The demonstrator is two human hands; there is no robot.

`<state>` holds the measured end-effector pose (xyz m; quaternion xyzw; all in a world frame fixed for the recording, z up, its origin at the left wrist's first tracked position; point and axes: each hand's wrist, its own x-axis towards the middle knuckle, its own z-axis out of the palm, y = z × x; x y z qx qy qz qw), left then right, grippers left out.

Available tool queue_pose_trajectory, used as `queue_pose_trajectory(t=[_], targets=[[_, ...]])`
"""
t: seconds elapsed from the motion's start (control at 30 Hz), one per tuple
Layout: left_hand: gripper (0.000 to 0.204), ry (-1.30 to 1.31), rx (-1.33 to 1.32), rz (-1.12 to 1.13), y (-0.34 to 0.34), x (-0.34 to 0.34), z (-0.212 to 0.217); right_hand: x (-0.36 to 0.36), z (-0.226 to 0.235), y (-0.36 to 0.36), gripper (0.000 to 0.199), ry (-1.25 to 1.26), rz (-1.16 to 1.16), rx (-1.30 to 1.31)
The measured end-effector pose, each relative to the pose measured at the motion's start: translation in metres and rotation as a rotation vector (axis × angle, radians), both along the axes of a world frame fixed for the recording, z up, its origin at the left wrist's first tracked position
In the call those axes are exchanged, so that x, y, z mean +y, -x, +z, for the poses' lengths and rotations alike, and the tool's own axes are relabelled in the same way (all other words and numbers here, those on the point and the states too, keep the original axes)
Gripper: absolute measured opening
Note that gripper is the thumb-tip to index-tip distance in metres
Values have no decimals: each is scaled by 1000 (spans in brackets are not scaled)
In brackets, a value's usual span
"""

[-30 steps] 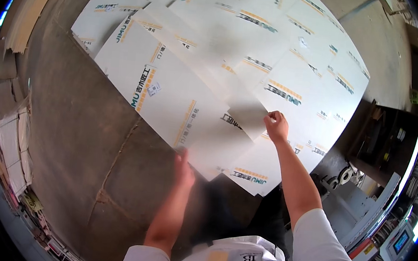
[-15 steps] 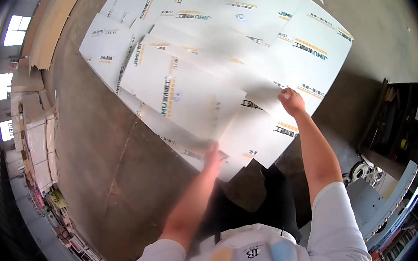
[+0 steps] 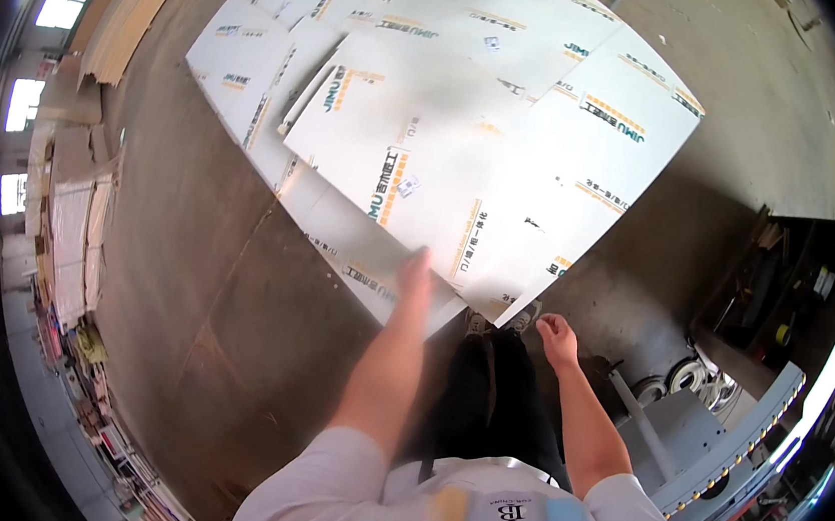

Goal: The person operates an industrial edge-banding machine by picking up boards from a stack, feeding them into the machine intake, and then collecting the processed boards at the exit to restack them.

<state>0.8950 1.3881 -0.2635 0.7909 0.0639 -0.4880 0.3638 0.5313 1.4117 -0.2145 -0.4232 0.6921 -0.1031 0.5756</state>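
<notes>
White panel [image 3: 442, 167], edge partly hidden by the blurred left hand [image 3: 416, 278]; right hand [image 3: 557, 341] off it, both grips impossible to tell.

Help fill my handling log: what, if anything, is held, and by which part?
The left grip blurs at the lower-left edge of the white, flat printed panel; holding cannot be told. The right grip holds nothing.

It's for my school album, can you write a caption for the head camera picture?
Left hand at the edge of a white panel on a stack, right hand apart from it.
</notes>
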Motion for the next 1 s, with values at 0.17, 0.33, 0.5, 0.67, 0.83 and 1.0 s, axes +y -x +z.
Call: queue_pose_trajectory(t=[0.17, 0.33, 0.5, 0.67, 0.83, 1.0], targets=[[47, 121, 66, 186, 2, 14, 26, 23, 7, -6, 24, -69, 83, -9], [29, 79, 195, 144, 12, 28, 37, 25, 10, -30, 29, -30, 141, 12], [36, 249, 105, 89, -7, 26, 46, -47, 14, -122, 47, -63, 100, -111], [50, 272, 258, 29, -14, 2, 48, -75, 10, -188, 52, -384, -215, -325], [45, 248, 145, 26, -34, 24, 29, -30, 22, -188, 65, -495, -201, -568], [46, 469, 442, -26, 2, 36, 95, -30, 57, -152, 64, -422, -342, -380]])
